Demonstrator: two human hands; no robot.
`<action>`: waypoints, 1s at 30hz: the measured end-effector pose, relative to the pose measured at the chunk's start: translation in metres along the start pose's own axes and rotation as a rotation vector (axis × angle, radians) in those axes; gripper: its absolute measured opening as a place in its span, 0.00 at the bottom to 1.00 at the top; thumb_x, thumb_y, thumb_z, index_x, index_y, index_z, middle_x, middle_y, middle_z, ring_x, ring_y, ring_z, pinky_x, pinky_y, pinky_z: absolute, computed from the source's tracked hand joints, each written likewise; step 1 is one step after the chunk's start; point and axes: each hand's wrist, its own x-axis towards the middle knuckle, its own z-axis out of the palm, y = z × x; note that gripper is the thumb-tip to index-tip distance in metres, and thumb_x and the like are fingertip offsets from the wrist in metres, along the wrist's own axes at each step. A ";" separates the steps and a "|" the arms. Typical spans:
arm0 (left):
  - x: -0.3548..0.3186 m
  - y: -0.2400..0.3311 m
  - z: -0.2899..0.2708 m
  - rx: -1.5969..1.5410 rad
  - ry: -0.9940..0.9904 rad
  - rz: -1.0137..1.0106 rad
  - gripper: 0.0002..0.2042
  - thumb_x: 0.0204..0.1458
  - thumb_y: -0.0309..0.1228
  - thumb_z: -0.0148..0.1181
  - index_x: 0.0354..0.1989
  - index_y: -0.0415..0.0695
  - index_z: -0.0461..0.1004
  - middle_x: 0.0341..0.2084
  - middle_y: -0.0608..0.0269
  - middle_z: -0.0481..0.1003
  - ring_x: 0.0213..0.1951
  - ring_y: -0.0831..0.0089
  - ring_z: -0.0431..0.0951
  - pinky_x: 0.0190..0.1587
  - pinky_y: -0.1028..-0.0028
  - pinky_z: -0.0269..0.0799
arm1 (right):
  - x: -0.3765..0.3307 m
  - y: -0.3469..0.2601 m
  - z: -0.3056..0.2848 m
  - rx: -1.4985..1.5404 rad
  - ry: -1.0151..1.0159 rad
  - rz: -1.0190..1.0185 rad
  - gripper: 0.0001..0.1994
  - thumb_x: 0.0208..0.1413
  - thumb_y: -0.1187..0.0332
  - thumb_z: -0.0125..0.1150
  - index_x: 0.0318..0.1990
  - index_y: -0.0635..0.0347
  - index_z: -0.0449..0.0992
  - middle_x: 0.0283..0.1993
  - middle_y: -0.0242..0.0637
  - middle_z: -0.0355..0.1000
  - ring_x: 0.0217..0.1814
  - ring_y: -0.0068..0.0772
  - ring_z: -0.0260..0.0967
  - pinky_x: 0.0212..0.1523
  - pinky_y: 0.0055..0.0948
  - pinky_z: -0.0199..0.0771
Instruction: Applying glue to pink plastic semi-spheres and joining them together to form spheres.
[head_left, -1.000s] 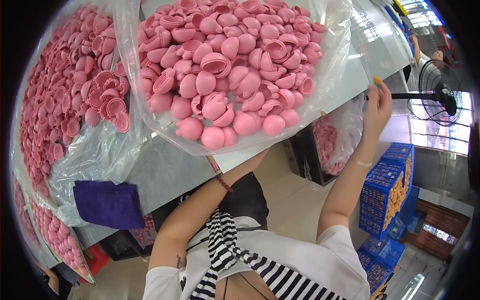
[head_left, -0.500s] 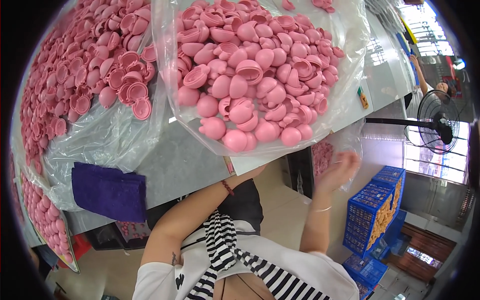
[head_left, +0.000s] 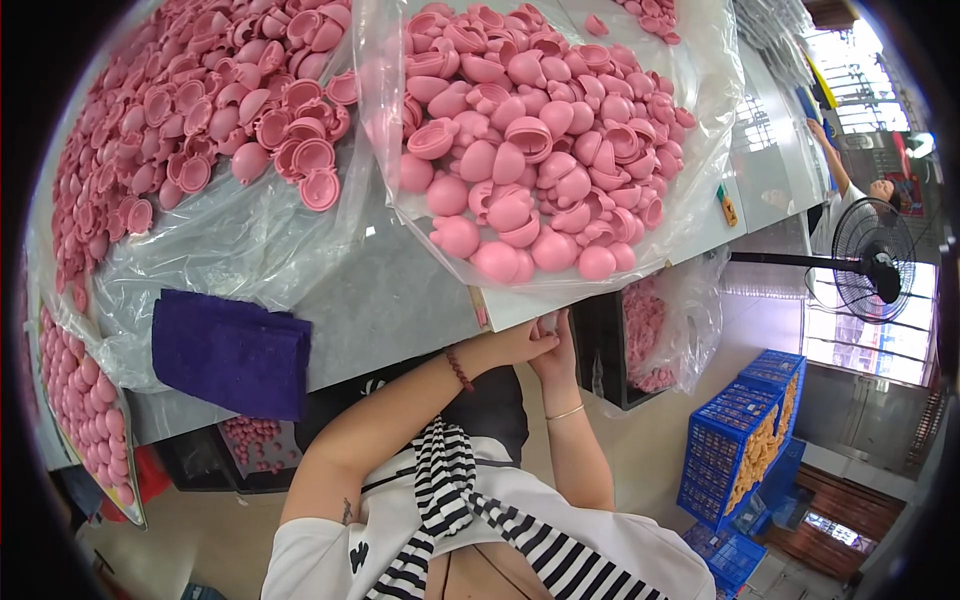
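My left hand (head_left: 520, 342) and my right hand (head_left: 556, 352) meet at the front edge of the grey table (head_left: 400, 300), fingers touching each other. They sit just below a clear plastic bag (head_left: 690, 215) heaped with pink round shell halves (head_left: 540, 140). Whether either hand holds a piece is hidden by the fingers. A second open plastic sheet with more pink shell halves (head_left: 200, 110) lies on the left of the table. A red bracelet is on my left wrist, a thin gold one on my right.
A folded purple cloth (head_left: 232, 352) lies near the table's front edge. Beside the table a black bin (head_left: 605, 350) holds a bag of pink pieces (head_left: 650, 330). Blue crates (head_left: 740, 450), a standing fan (head_left: 870, 272) and another person (head_left: 850, 195) are at the right.
My right hand has come down from its raised spot at the table's right edge and joined my left hand at the front edge. The view has shifted nearer the pink heap.
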 end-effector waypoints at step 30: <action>-0.094 0.149 -0.242 0.902 0.556 0.150 0.10 0.38 0.24 0.58 0.32 0.40 0.72 0.29 0.57 0.70 0.31 0.62 0.71 0.35 0.73 0.68 | -0.085 -0.040 0.186 -0.193 -0.859 -0.735 0.20 0.49 0.62 0.56 0.48 0.62 0.67 0.19 0.25 0.48 0.23 0.19 0.44 0.21 0.20 0.41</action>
